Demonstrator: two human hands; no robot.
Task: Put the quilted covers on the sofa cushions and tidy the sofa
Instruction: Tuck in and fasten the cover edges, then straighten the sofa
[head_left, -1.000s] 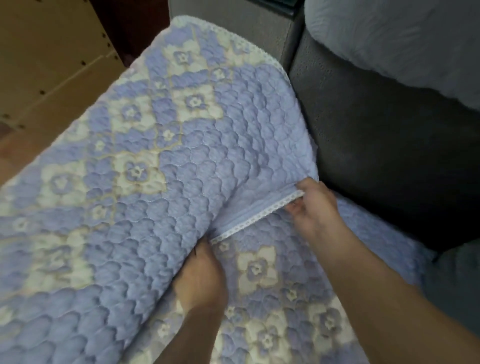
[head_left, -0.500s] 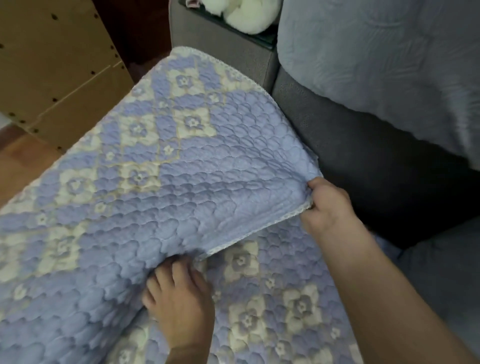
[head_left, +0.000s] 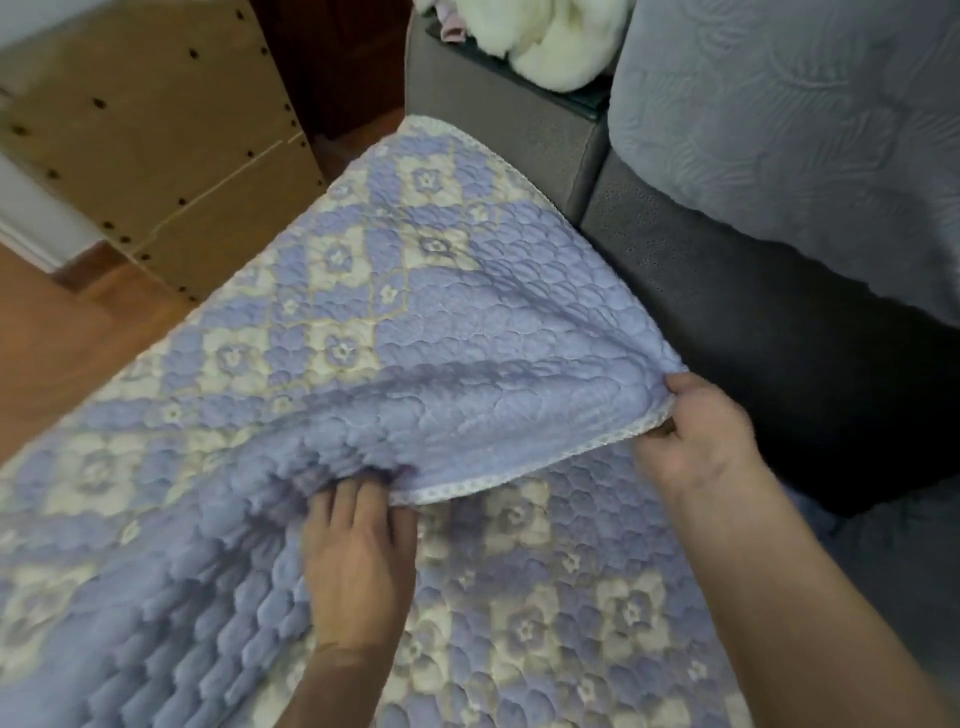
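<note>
1. Two hands work the quilted cover, spread over the sofa seat.
2. Right hand pinches its lace-trimmed corner.
3. Left hand curls its fingers into a fold.

The quilted cover lies on the seat, folded over itself. Behind it stands the armrest, to the right the backrest. The left hand is at the fold, the right hand at the cover's edge.

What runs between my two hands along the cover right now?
In the head view, the lace-trimmed edge of the quilted cover spans from the left hand to the right hand.
</note>
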